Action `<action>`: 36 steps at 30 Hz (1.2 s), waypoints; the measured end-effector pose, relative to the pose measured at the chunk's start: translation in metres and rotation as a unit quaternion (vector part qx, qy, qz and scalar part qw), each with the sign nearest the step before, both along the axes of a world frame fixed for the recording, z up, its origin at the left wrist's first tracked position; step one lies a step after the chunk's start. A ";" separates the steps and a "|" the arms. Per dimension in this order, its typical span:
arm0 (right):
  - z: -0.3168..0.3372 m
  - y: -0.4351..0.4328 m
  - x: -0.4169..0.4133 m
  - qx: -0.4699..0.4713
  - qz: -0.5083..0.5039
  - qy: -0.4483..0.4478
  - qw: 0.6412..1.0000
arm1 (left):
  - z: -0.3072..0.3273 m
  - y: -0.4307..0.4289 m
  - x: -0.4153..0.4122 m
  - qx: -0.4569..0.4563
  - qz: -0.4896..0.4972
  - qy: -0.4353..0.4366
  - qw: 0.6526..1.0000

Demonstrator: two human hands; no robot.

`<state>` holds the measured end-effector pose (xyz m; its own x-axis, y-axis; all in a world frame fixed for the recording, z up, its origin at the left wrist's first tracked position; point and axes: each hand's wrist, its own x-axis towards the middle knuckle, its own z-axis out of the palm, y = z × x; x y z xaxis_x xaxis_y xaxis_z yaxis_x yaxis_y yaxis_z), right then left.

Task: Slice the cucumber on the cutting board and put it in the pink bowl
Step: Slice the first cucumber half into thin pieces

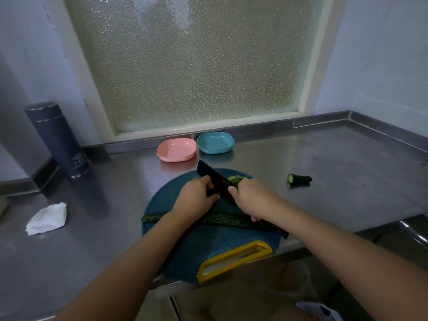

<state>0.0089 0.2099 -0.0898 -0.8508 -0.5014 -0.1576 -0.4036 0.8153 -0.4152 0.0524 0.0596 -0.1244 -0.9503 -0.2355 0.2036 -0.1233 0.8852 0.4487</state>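
Head view: slicing under way. Right hand [251, 198] is clenched round the handle of the black knife [213, 174], blade angled across the teal cutting board [185, 251]. Left hand [196, 198], fingers curled, pins a short cucumber piece [212, 193] beside the blade. Slices [235, 179] lie just beyond it. A long cucumber length [222, 220] lies across the board, uncut. Pink bowl [176, 158] sits behind the board, empty. Next move likely calls for more cuts, fingertips tucked back. Board overhangs the counter's front edge. Open steel counter [324, 158] to the right, around a cucumber stub [301, 178].
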 end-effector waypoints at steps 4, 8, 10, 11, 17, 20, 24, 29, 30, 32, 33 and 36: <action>-0.003 -0.008 0.001 0.015 0.003 0.004 1.000 | 0.001 -0.001 0.000 0.000 0.004 0.005 1.000; -0.007 -0.015 -0.001 0.042 -0.016 -0.011 0.999 | 0.004 -0.001 0.001 -0.004 0.003 -0.003 1.000; -0.008 -0.016 -0.002 0.043 -0.009 -0.004 0.999 | 0.007 -0.003 0.003 -0.003 -0.007 -0.015 1.000; -0.006 -0.016 -0.002 0.045 -0.008 0.000 0.999 | 0.008 -0.004 0.003 0.002 -0.014 -0.023 1.000; -0.003 -0.006 -0.004 0.041 -0.022 -0.015 0.999 | 0.005 -0.008 0.009 0.083 0.005 -0.011 0.996; -0.007 -0.002 -0.001 0.041 -0.021 -0.013 0.999 | 0.004 -0.009 0.008 0.116 0.013 -0.014 0.993; -0.003 -0.001 -0.001 0.025 -0.012 0.003 1.000 | 0.004 -0.010 0.008 0.148 0.015 -0.019 0.989; 0.002 0.000 -0.001 0.020 -0.006 0.002 1.000 | 0.003 -0.011 0.008 0.158 0.015 -0.018 0.987; 0.003 0.000 -0.001 0.022 -0.005 0.001 1.000 | 0.002 -0.011 0.008 0.160 0.015 -0.018 0.987; 0.003 0.000 -0.002 0.027 0.005 0.003 1.000 | 0.001 -0.011 0.007 0.162 0.015 -0.018 0.987; 0.003 0.000 -0.003 0.028 0.012 0.007 1.000 | 0.000 -0.012 0.007 0.161 0.014 -0.017 0.987; 0.004 -0.003 -0.007 0.025 0.028 0.009 0.999 | -0.001 -0.013 0.005 0.159 0.014 -0.014 0.987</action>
<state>0.0021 0.2072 -0.0853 -0.8242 -0.5410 -0.1675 -0.4572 0.8101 -0.3670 0.0572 0.0465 -0.1254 -0.9466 -0.3102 0.0881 -0.1629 0.6957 0.6996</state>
